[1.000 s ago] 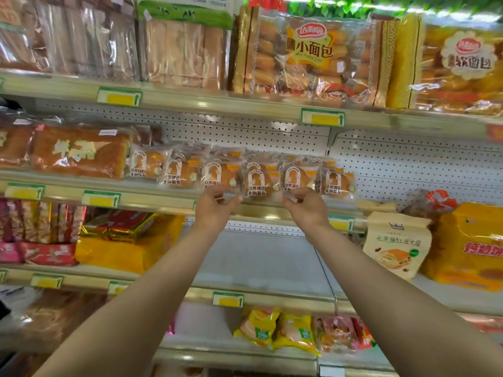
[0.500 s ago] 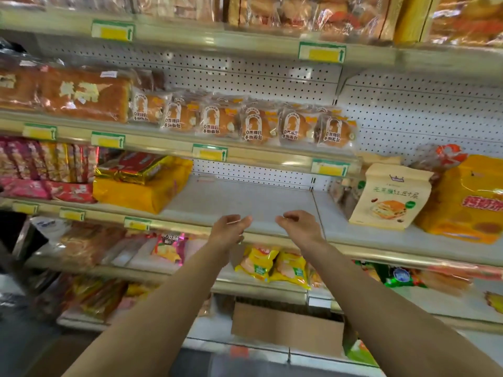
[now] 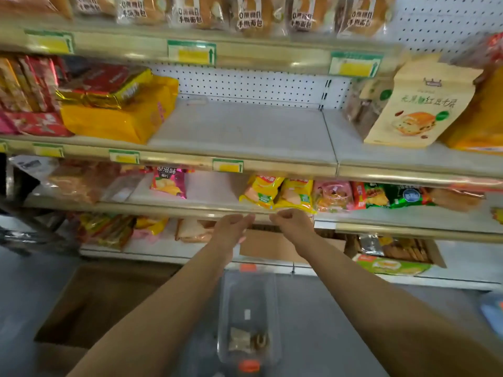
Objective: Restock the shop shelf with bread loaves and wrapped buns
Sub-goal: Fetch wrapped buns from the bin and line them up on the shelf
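A row of wrapped buns [image 3: 247,14] lines the upper shelf [image 3: 272,54] at the top of the view. Below it, a grey shelf [image 3: 245,134] has a wide bare stretch in its middle. My left hand [image 3: 231,227] hangs in front of the lower shelves with its fingers straight and holds nothing. My right hand [image 3: 292,221] is beside it, fingers loosely curled, also holding nothing. Both hands are well below the buns and touch no package.
A yellow bag [image 3: 119,115] and red packs [image 3: 32,85] sit left on the grey shelf, a beige bread bag [image 3: 419,104] right. Snack bags [image 3: 277,193] fill the shelf below. A brown cardboard box [image 3: 89,303] and a clear plastic tray [image 3: 249,317] lie on the floor.
Both hands have come down from the row of wrapped buns to the lower shelves. The view has tilted down, so the floor, box and tray now show.
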The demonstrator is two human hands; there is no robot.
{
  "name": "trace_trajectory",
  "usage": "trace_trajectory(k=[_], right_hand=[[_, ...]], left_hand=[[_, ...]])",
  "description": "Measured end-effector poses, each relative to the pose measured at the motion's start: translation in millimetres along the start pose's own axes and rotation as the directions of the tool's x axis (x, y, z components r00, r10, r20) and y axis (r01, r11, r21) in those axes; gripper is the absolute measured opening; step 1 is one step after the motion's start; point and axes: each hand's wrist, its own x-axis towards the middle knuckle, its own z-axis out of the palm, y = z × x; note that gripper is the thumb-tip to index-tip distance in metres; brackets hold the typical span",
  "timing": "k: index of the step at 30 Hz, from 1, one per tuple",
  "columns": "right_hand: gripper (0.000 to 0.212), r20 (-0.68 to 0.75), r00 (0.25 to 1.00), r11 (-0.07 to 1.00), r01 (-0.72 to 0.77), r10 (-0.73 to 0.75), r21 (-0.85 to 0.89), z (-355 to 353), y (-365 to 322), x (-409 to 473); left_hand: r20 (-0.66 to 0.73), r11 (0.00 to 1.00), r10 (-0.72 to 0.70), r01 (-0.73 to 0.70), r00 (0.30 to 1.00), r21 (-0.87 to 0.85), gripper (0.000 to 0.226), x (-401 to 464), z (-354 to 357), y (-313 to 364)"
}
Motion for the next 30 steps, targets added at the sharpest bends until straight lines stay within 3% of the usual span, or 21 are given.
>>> trace_trajectory(k=[2, 6, 10, 13, 21, 24, 26, 30], right_hand=[[0.014, -0.002, 0.999, 0.998, -0.055, 0.055, -0.016, 9.1, 19.5, 0.8], [0.022, 0.058, 0.98, 0.979, -0.187, 0.192, -0.08, 41.2, 73.0, 9.3], [0.029, 0.132, 0.935, 0.932, -0.298, 0.329, -0.208, 76.3, 133.5, 30.2], [0.028, 0.146, 0.893, 0.895, -0.392, 0.426, -0.212, 105.7, 188.0, 48.3], [0.033, 0.144, 0.78, 0.787, -0.572, 0.609, -0.229, 178.4, 337.0, 77.6], [0.039, 0.127, 0.756, 0.766, -0.625, 0.642, -0.154, 203.8, 382.6, 85.4], [0.03, 0.124, 0.741, 0.75, -0.643, 0.66, -0.153, 219.2, 410.6, 92.9], [0.025, 0.12, 0.715, 0.725, -0.676, 0.688, -0.128, 249.6, 466.4, 111.2]], left_hand=[[-0.013, 0.998, -0.054, 0.054, 0.998, 0.012, 0.022, 5.2, -3.5, -21.3], [-0.019, 0.987, -0.159, 0.159, 0.987, 0.037, 0.01, 15.8, -11.1, -74.1], [-0.057, 0.96, -0.273, 0.276, 0.96, 0.045, 0.012, 45.6, -20.9, -150.2], [-0.057, 0.926, -0.362, 0.366, 0.93, 0.089, 0.031, 73.8, -27.6, -216.8], [-0.146, 0.857, -0.487, 0.503, 0.861, 0.111, 0.016, 119.9, -40.8, -368.5], [-0.171, 0.834, -0.518, 0.54, 0.838, 0.116, 0.038, 135.4, -46.2, -422.5], [-0.17, 0.82, -0.538, 0.559, 0.826, 0.124, 0.049, 147.2, -50.7, -456.7], [-0.184, 0.768, -0.594, 0.62, 0.783, 0.158, 0.032, 168.8, -59.7, -516.8]])
